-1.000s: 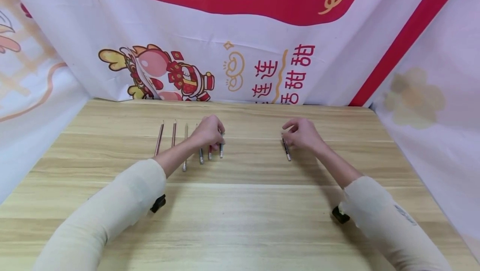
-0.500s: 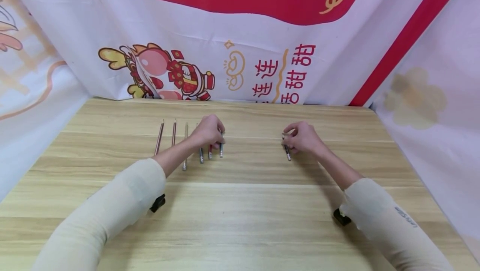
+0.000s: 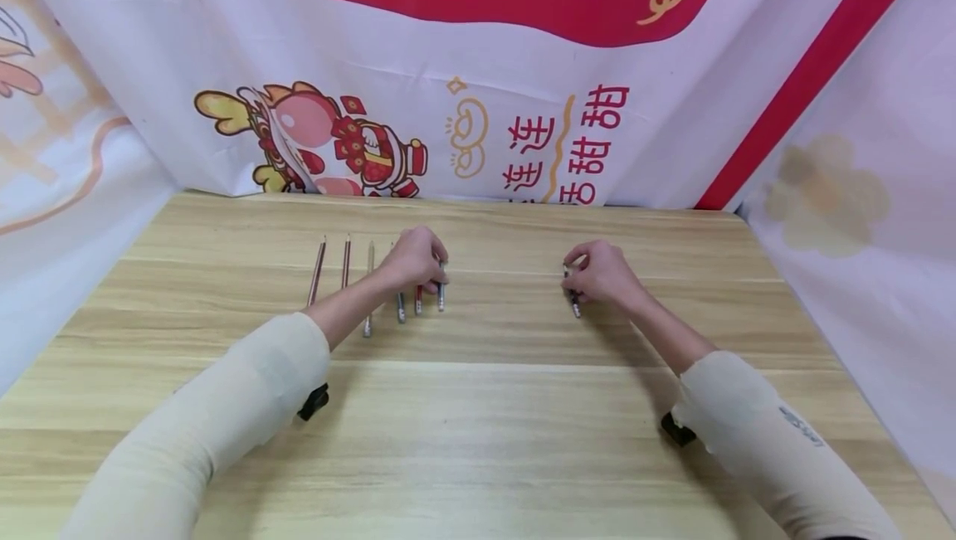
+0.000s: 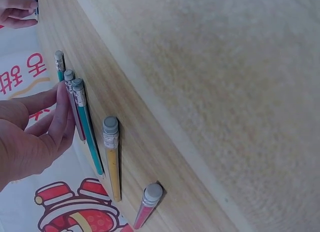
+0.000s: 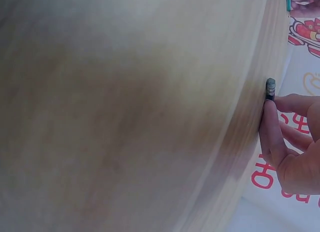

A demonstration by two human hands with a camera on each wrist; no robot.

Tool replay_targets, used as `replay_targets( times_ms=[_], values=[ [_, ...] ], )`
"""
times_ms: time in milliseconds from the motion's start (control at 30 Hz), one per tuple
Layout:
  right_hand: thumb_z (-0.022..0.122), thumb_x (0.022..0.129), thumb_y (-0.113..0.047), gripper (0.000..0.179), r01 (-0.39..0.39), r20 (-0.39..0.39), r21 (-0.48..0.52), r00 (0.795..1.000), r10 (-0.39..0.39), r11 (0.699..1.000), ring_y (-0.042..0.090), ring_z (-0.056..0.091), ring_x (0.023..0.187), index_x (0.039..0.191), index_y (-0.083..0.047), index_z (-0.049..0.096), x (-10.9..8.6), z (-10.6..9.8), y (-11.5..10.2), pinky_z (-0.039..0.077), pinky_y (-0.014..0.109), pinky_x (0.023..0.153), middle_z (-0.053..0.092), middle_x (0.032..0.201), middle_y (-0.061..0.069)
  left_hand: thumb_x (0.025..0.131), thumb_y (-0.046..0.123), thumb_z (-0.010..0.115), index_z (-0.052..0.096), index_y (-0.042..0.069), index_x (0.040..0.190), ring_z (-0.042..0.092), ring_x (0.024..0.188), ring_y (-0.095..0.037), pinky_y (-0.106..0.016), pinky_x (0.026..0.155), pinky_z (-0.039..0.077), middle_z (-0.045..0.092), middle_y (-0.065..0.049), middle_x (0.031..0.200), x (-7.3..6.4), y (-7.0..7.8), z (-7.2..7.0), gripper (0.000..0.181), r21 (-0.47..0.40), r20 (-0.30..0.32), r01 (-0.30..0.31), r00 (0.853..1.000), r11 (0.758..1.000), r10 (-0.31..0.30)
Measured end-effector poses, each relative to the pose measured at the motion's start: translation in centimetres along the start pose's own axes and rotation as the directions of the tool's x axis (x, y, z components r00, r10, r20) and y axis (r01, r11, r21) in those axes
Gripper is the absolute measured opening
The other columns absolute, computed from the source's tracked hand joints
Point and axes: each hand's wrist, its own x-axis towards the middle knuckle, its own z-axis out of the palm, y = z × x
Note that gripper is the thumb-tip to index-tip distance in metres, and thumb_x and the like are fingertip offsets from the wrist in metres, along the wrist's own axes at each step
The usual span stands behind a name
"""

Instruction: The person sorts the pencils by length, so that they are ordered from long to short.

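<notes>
Near the back of the table, my left hand (image 3: 418, 260) pinches a teal pencil (image 4: 59, 62) at the right end of a row. Beside it in the left wrist view lie a red pencil (image 4: 69, 81), another teal pencil (image 4: 86, 119) and a yellow pencil (image 4: 113, 162). Two reddish-brown pencils (image 3: 317, 272) at the row's left are partly covered by my left forearm. Well to the right, my right hand (image 3: 603, 272) holds a dark pencil (image 5: 270, 88) between thumb and fingers, its eraser end pointing towards me and its middle hidden by the fingertips.
The wood-grain table (image 3: 478, 440) runs back to a white printed cloth (image 3: 478, 51) hanging along its far edge, with more cloth at both sides. A black wrist device (image 3: 314, 401) shows under the left sleeve, another black device (image 3: 678, 430) under the right.
My right hand has shifted slightly towards me along the dark pencil, whose far end now shows beyond the fingers. The left hand and the row of pencils have stayed in place.
</notes>
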Motion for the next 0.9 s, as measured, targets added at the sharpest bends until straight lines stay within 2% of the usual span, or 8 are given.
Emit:
replay_targets(
  times_ms=[367,900],
  values=[
    [0.076,0.084,0.0,0.034,0.015,-0.006,-0.048,1.0,-0.015,0.999,0.013,0.066,0.057,0.116,0.007,0.068,0.17,0.13,-0.3,0.065,0.029,0.054,0.07,0.09,0.017,0.085,-0.015,0.075,0.066,-0.014,0.123,0.071,0.062,-0.018,-0.029,0.064,0.068,0.062,-0.024,0.106,-0.13,-0.33,-0.03,0.039,-0.062,0.006,0.004,1.0,0.998,-0.004],
    [0.071,0.09,0.001,0.036,-0.022,0.016,0.011,1.0,0.022,1.0,0.02,0.067,0.067,0.125,0.004,0.061,0.32,-0.05,-0.24,0.067,0.032,0.058,0.065,0.099,0.02,0.085,-0.016,0.075,0.066,-0.014,0.123,0.072,0.064,-0.019,-0.029,0.066,0.068,0.06,-0.024,0.106,-0.31,-0.23,-0.06,0.039,-0.081,0.011,0.001,1.0,0.997,0.0]
  ],
)
